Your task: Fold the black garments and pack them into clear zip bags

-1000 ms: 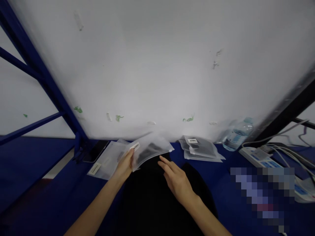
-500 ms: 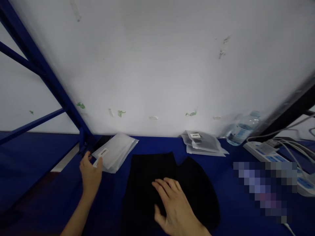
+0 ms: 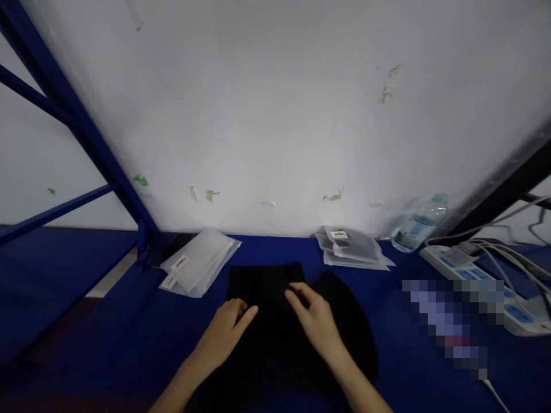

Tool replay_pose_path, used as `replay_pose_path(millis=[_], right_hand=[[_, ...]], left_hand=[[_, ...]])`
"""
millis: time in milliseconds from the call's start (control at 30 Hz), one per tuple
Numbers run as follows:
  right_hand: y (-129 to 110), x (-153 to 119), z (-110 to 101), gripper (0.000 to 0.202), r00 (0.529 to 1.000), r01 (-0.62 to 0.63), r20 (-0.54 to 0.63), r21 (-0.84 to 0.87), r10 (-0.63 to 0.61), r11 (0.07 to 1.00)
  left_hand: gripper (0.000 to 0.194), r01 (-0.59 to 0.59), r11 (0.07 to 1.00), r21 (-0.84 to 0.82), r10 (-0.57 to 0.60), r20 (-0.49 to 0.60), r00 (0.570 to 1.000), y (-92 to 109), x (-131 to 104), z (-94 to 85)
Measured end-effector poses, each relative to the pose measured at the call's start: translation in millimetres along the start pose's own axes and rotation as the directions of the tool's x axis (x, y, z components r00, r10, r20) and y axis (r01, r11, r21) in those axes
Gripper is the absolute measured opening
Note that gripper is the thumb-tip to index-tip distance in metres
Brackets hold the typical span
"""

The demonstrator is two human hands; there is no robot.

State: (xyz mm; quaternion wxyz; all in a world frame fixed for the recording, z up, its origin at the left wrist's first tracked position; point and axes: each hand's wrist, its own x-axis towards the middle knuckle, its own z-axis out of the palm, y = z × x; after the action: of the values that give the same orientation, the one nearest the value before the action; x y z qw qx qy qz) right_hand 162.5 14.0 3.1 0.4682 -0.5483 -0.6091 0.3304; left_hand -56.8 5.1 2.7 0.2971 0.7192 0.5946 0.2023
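Note:
A piece of black cloth (image 3: 271,338), which looks like a folded garment, lies on the blue tabletop in front of me. Its exact kind is hard to make out. A rounded part of it spreads out to the right. At its left edge rests my left hand (image 3: 226,330), fingers curled and thumb held apart, gripping nothing visible. My right hand (image 3: 318,324) is over the cloth's upper right part, with thumb and fingertips drawn close together in a pinch on the fabric. Dark fabric hides how much is between those fingertips.
Frosted zip bags (image 3: 202,261) with labels lie at the back left, over a dark flat object (image 3: 178,245). More bags (image 3: 355,249) lie at the back right, near a water bottle (image 3: 419,226). A power strip (image 3: 482,287) with cables and a pixelated object (image 3: 443,321) are at right.
My left hand has moved right, from beside the left zip bags to the cloth's left edge. My right hand, earlier laid out on the cloth, has shifted up and right, drawing its fingers together.

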Motion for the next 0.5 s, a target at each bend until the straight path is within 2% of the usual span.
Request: replay_pose_path(millis=[100,133,200,233,300,400,433,500], right_hand=[[19,23,-23,0.038,0.988,-0.122,-0.087,0.059,0.127,0.991],[25,28,-30,0.040,0.986,-0.131,-0.097,0.023,0.133,0.991],[33,33,-39,0.039,0.993,-0.079,-0.095,-0.116,0.068,0.990],[34,33,-40,0.039,0.997,-0.024,-0.074,-0.198,0.010,0.980],[33,28,-39,0.049,0.994,0.113,0.043,-0.343,-0.105,0.932],[25,18,-29,0.076,0.951,0.274,0.269,-0.497,-0.154,0.823],[23,16,-25,0.075,0.943,0.294,0.300,-0.537,-0.146,0.791],[20,15,-20,0.056,0.952,0.283,0.270,-0.587,-0.146,0.758]], left_hand=[[0.033,-0.025,0.993,0.111,0.027,-0.011,1.000,2,3,3.7],[0.031,-0.040,0.990,0.135,0.043,-0.018,0.999,1,4,5.8],[0.027,-0.069,0.986,0.153,0.073,-0.021,0.997,0,5,10.2],[0.025,-0.080,0.986,0.149,0.084,-0.021,0.996,-1,6,12.1],[0.021,-0.087,0.989,0.122,0.088,-0.004,0.996,-2,6,15.6],[0.027,-0.056,0.996,0.068,0.055,0.018,0.998,-2,4,20.2],[0.028,-0.050,0.998,0.048,0.049,0.021,0.999,-1,3,21.2],[0.024,-0.051,0.999,-0.007,0.051,0.027,0.998,1,3,20.4]])
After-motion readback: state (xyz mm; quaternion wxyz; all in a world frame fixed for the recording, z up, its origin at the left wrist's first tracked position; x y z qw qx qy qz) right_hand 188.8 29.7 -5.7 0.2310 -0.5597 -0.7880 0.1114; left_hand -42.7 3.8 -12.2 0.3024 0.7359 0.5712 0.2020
